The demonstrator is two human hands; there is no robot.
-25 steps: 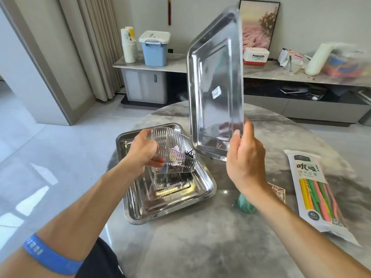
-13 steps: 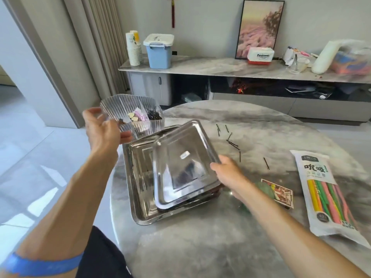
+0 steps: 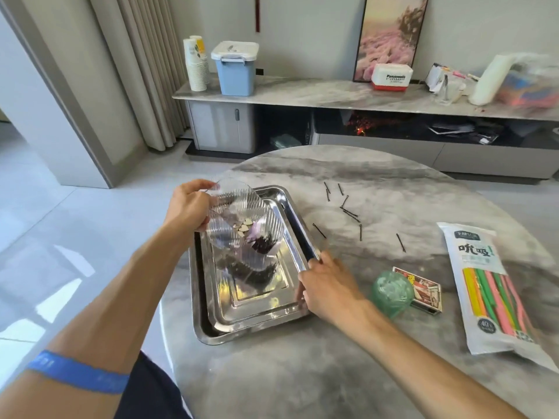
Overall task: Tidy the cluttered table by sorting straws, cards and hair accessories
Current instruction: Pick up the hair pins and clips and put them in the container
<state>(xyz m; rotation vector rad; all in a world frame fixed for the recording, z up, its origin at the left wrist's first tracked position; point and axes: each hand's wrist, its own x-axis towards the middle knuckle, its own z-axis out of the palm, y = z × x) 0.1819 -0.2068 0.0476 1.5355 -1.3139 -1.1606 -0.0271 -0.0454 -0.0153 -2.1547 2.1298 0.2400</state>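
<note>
Two steel trays lie nested at the table's left: the upper tray (image 3: 284,255) sits inside the lower tray (image 3: 198,297). My left hand (image 3: 189,205) grips a clear ribbed plastic box (image 3: 245,219) by its rim, tilted just above the trays, with heart-shaped clips and dark hair pins inside. My right hand (image 3: 325,282) holds the right rim of the upper tray. Several black hair pins (image 3: 351,213) lie scattered on the marble table (image 3: 302,373). A pack of coloured straws (image 3: 487,288) lies at the right. A card box (image 3: 423,290) sits beside a green roll (image 3: 391,293).
The round table's left edge runs close beside the trays, with floor beyond. A sideboard (image 3: 332,95) along the far wall carries paper cups, a blue bin, a white box and bags. A dark garment shows at the bottom, near my left arm.
My right hand has lowered the upright tray flat into the other tray. My left hand lifted the clear box out to the left, then brought it back over the nested trays.
</note>
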